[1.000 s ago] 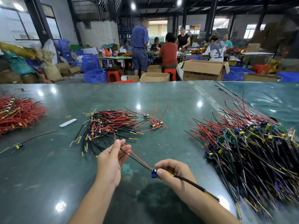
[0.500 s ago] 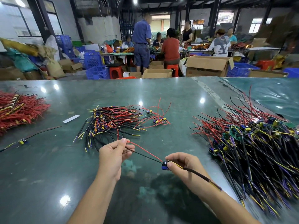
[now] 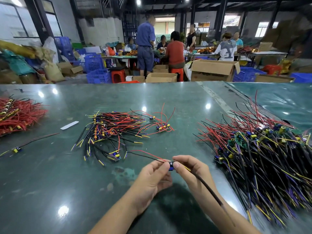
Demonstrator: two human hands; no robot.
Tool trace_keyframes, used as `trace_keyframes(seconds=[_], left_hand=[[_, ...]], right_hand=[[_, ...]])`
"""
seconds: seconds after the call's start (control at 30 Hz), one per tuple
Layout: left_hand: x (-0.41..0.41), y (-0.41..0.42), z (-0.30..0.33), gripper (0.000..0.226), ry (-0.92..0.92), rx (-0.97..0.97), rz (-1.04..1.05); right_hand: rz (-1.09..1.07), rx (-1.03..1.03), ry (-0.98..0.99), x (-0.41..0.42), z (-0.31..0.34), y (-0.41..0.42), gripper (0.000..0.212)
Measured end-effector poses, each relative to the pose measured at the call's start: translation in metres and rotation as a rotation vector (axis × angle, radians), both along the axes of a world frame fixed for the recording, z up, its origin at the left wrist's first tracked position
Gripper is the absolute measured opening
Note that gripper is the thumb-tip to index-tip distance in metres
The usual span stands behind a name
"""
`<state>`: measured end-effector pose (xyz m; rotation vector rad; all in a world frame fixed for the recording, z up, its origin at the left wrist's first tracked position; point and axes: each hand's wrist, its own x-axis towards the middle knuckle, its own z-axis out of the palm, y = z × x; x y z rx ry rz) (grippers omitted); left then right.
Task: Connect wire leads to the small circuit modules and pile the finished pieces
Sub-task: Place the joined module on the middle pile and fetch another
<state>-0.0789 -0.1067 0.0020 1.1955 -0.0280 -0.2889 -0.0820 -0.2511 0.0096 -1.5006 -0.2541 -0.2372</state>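
At the far left edge of the frame a heap of red leads (image 3: 18,115) is lying on the green table (image 3: 50,183), with a single wired module (image 3: 16,150) just below it and a pile of wired pieces (image 3: 111,130) sitting at centre left. In the lower centre, the left hand (image 3: 152,179) is pinching the red and black wires (image 3: 148,155) right beside a small blue module (image 3: 171,166), while the right hand (image 3: 192,169) is curling its fingers around the module's other side and its black sleeved lead (image 3: 209,188). A large heap of wired circuit boards (image 3: 261,157) is filling the right of the frame
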Motion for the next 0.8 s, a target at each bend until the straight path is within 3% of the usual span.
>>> trace_keyframes(seconds=[0.1,0.2,0.27,0.33,0.57,0.63,0.8], left_hand=[[0.001,0.001,0.000,0.030,-0.041,0.012,-0.006],[0.003,0.004,0.000,0.021,-0.054,-0.025,0.105],[0.006,0.005,0.001,0.019,-0.051,-0.044,0.193],[0.007,0.006,0.002,0.018,-0.040,-0.072,0.245],[0.008,0.011,0.008,0.015,-0.040,-0.103,0.213],[0.008,0.012,0.009,0.016,-0.035,-0.114,0.231],[0.009,0.014,0.009,0.017,-0.034,-0.145,0.220]], right_hand=[[-0.021,-0.205,-0.090,-0.001,0.000,0.000,0.024],[-0.063,-0.389,-0.130,-0.001,-0.003,0.001,0.017],[-0.085,-0.320,-0.085,-0.001,-0.005,0.002,0.025],[-0.098,-0.168,-0.030,-0.002,-0.004,0.001,0.013],[0.000,0.226,0.187,0.002,-0.004,-0.002,0.014],[0.069,0.275,0.217,0.001,-0.002,-0.002,0.002],[0.100,0.214,0.223,0.003,-0.006,-0.004,0.014]])
